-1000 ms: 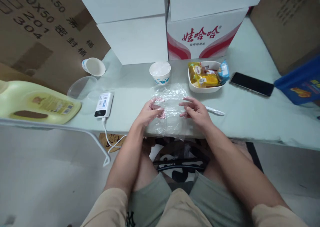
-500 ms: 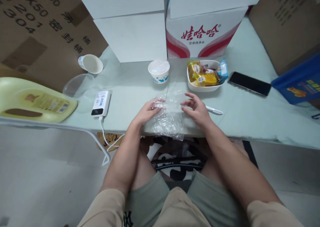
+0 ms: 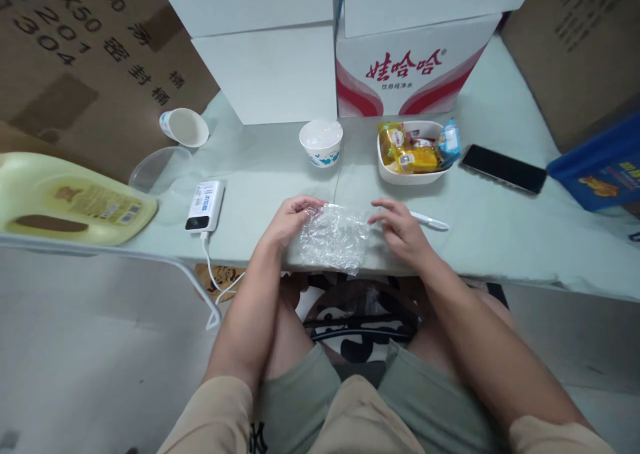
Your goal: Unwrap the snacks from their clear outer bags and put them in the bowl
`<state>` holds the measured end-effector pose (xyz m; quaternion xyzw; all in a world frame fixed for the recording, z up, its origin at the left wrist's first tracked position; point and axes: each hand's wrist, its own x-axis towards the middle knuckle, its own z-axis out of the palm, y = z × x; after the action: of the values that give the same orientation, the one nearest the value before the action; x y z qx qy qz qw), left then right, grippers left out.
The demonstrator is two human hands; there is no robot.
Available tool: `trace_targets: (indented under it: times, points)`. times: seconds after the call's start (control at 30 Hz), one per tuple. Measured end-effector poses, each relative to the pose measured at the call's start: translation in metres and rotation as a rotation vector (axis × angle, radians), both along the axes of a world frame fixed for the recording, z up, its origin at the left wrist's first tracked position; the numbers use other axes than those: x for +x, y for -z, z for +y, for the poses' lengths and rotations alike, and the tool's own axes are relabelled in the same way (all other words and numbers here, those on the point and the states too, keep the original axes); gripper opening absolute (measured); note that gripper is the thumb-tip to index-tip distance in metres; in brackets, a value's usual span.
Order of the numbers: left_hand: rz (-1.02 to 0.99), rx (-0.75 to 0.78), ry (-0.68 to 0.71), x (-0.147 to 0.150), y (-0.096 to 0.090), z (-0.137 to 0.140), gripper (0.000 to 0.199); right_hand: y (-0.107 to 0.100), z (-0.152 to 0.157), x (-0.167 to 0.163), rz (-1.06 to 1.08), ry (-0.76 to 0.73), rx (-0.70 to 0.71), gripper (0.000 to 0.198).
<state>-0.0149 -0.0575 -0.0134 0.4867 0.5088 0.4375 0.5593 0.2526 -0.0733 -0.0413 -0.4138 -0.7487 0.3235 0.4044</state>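
A crinkled sheet of clear plastic film (image 3: 334, 239) lies at the table's front edge, between my two hands. My left hand (image 3: 294, 219) pinches its upper left corner, with the fingers closed over the edge. To the right of the film, my right hand (image 3: 397, 226) is open, its fingers apart and the tips close to the film's right edge. Behind the hands stands a paper cup (image 3: 321, 155) with blue leaf prints, and clear crumpled plastic (image 3: 323, 133) shows in its mouth. A white pen-like tool (image 3: 430, 221) lies just beyond my right hand.
A white bowl (image 3: 411, 178) holds several wrapped snacks, with a black phone (image 3: 504, 169) to its right. Leftward are a power bank (image 3: 204, 207) with a cable, a clear lid (image 3: 160, 169), a tipped paper cup (image 3: 185, 127) and a yellow jug (image 3: 75, 201). Boxes (image 3: 265, 74) line the back.
The upper part of the film, stretched between both hands before, has come down and the sheet lies more bunched. My right hand has moved slightly right, away from it.
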Motion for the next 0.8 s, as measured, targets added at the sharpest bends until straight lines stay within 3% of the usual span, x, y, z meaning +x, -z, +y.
trace_targets:
  times: [0.03, 0.1, 0.17, 0.23, 0.33, 0.43, 0.5, 0.63, 0.73, 0.8]
  points:
    - [-0.025, -0.004, -0.010, 0.002, 0.000, 0.000, 0.014, -0.002, 0.000, -0.003, 0.131, 0.039, -0.073, 0.025]
    - [-0.078, -0.016, -0.030, 0.006, -0.002, -0.001, 0.015, -0.006, 0.000, -0.012, 0.329, 0.061, -0.260, 0.044]
    - [-0.124, -0.020, -0.049, 0.009, -0.003, -0.003, 0.017, -0.011, 0.000, -0.021, 0.388, -0.005, -0.445, 0.066]
    - [-0.170, -0.004, -0.059, 0.009, -0.006, -0.004, 0.019, -0.014, 0.002, -0.027, 0.384, -0.052, -0.555, 0.065]
    - [-0.255, -0.012, 0.000, 0.002, -0.010, -0.006, 0.032, -0.018, 0.005, -0.028, 0.442, 0.025, -0.556, 0.047]
    - [-0.398, -0.113, 0.122, -0.003, -0.011, -0.007, 0.064, -0.021, 0.005, -0.025, 0.500, 0.083, -0.503, 0.044]
    - [-0.452, -0.195, 0.159, 0.000, -0.008, -0.006, 0.074, -0.023, 0.003, -0.024, 0.510, 0.048, -0.491, 0.045]
    - [-0.258, -0.275, 0.136, 0.015, -0.001, -0.002, 0.057, -0.025, 0.002, -0.022, 0.550, 0.046, -0.502, 0.056]
    - [-0.193, -0.201, 0.027, 0.022, -0.002, 0.000, 0.033, -0.024, 0.003, -0.021, 0.648, 0.142, -0.549, 0.073]
    - [-0.265, -0.130, -0.035, 0.023, -0.005, -0.001, 0.031, -0.021, 0.004, -0.022, 0.698, 0.184, -0.630, 0.079]
